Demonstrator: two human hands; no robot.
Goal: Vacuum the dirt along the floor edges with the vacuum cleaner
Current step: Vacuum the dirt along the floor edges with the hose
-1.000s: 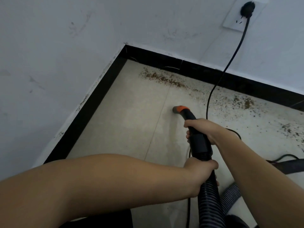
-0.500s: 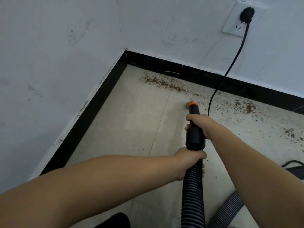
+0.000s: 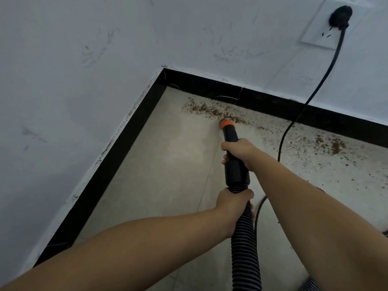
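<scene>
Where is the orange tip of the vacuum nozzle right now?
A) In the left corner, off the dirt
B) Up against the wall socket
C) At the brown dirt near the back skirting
C: the orange tip sits at the edge of the dirt along the back skirting.

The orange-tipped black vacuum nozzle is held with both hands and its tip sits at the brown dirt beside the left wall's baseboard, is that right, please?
Not quite: the head view shows the orange-tipped black vacuum nozzle at the brown dirt beside the far wall's black baseboard, under the socket. The left hand and right hand do both hold it.
</scene>
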